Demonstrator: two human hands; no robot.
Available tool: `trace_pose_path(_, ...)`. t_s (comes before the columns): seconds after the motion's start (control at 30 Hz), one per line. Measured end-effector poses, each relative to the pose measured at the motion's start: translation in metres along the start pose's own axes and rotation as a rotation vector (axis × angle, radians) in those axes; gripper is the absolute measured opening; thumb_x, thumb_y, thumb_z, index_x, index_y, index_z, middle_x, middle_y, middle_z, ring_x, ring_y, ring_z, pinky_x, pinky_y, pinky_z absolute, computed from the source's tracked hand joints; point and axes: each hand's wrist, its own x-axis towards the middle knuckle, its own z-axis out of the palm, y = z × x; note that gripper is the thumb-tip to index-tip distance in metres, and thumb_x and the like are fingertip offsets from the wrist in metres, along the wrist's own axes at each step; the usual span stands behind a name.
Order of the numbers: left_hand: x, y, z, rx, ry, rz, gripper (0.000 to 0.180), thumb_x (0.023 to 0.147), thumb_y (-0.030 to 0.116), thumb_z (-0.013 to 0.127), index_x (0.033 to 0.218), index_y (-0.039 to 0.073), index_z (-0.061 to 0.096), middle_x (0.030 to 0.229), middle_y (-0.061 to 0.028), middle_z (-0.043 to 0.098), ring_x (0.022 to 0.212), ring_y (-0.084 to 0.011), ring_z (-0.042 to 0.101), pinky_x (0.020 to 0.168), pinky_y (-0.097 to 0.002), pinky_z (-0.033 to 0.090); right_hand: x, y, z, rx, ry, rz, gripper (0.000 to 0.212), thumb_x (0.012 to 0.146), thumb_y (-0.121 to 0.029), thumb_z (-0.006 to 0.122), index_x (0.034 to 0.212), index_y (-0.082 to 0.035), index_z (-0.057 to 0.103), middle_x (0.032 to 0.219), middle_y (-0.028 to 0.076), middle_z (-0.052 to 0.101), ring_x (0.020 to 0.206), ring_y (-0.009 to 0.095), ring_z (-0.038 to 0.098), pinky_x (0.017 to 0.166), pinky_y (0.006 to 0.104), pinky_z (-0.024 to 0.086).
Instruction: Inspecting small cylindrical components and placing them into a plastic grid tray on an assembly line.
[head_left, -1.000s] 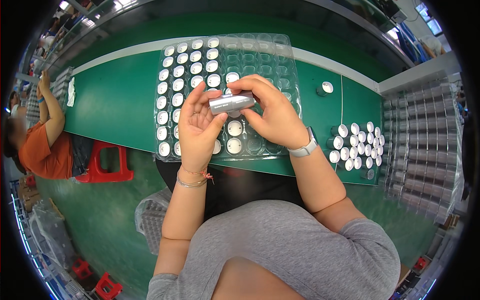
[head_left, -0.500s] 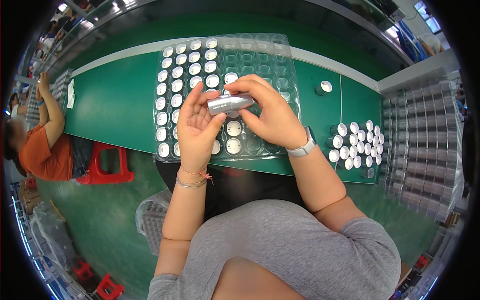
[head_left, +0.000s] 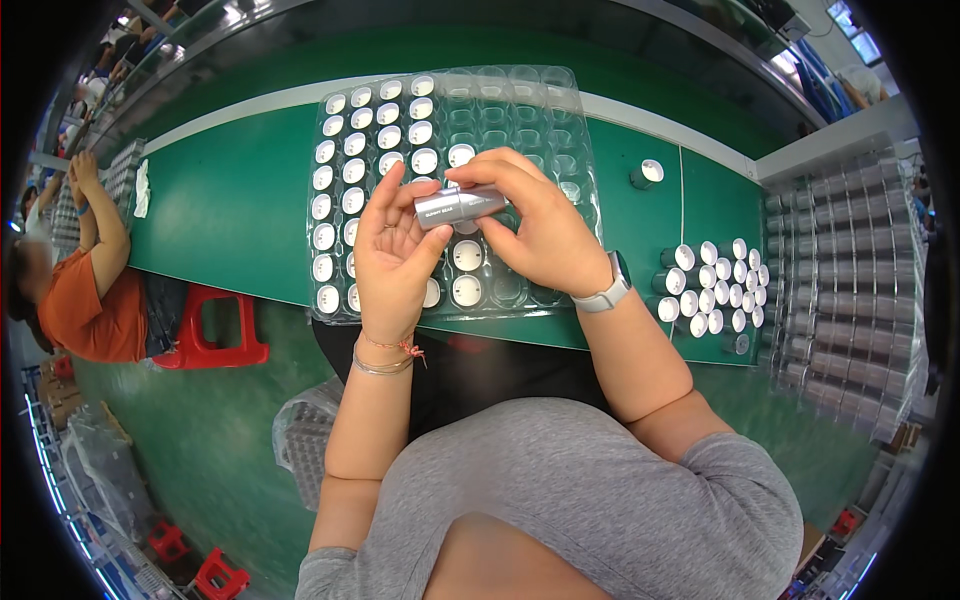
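Note:
A short silver capped tube with a seam round its middle lies sideways between my hands, above a clear plastic tray. My left hand grips the tube's left end between thumb and fingers, palm partly turned up. Over its right end, my right hand closes with thumb below and fingers above. Rows of grey pieces with round white ends fill the tray's left columns. Most pockets in its right part hold nothing. My hands hide some of the middle pockets.
On the green table, a cluster of white-ended pieces stands at right, with one single piece farther back. Stacked clear trays rise beyond the right edge. Another person in an orange shirt is at far left by a red stool.
Both hands keep almost the same grip and place on the tube. At far left, the other person's hands have shifted slightly.

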Motion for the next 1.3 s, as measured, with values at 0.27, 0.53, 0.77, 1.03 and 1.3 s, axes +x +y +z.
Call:
trace_pose_path(0.27, -0.001, 0.002, 0.002, 0.005, 0.021, -0.023, 0.063, 0.082, -0.016, 0.06, 0.14, -0.002, 0.039, 0.126, -0.0164, 0.055, 0.117, -0.0212, 0.055, 0.101, -0.0331, 0.047, -0.001, -0.001, 0.0, 0.033, -0.002, 0.018, 0.047, 0.072, 0.01, 0.062, 0.117, -0.005, 0.061, 0.113, 0.012, 0.059, 0.108, 0.028, 0.059, 0.092, 0.0354, 0.048)
trace_pose_path(0.53, 0.005, 0.0, -0.001, 0.002, 0.026, -0.044, 0.054, 0.082, -0.015, 0.062, 0.132, -0.002, 0.045, 0.125, -0.0157, 0.055, 0.12, -0.0221, 0.054, 0.103, -0.0333, 0.045, 0.005, 0.0, -0.001, 0.024, 0.001, 0.015, 0.047, 0.072, 0.01, 0.061, 0.117, -0.005, 0.061, 0.113, 0.012, 0.058, 0.108, 0.028, 0.059, 0.092, 0.035, 0.048)
trace_pose_path(0.77, 0.001, -0.002, 0.001, -0.072, 0.026, -0.019, 0.054, 0.081, -0.013, 0.064, 0.13, -0.001, 0.046, 0.123, -0.0126, 0.055, 0.119, -0.0212, 0.052, 0.103, -0.0358, 0.043, 0.004, -0.003, -0.002, 0.026, -0.029, 0.006, 0.048, 0.072, 0.011, 0.058, 0.118, -0.003, 0.06, 0.113, 0.013, 0.057, 0.108, 0.028, 0.057, 0.092, 0.0343, 0.046)
trace_pose_path(1.03, -0.005, -0.002, 0.0, -0.101, -0.02, -0.046, 0.057, 0.082, -0.017, 0.06, 0.133, -0.001, 0.041, 0.127, -0.0116, 0.051, 0.123, -0.0211, 0.05, 0.104, -0.0348, 0.043, -0.005, -0.004, -0.002, 0.049, -0.059, 0.08, 0.051, 0.072, 0.017, 0.054, 0.119, -0.002, 0.058, 0.119, 0.012, 0.051, 0.11, 0.024, 0.055, 0.093, 0.0317, 0.047)
trace_pose_path(1.3, 0.0, 0.002, -0.004, -0.109, -0.035, -0.066, 0.05, 0.081, -0.016, 0.062, 0.127, -0.001, 0.048, 0.121, -0.0122, 0.056, 0.116, -0.0212, 0.056, 0.099, -0.0338, 0.047, 0.001, -0.007, -0.004, 0.108, -0.092, 0.112, 0.051, 0.073, 0.017, 0.052, 0.12, -0.001, 0.057, 0.119, 0.012, 0.05, 0.113, 0.024, 0.053, 0.097, 0.0318, 0.045)
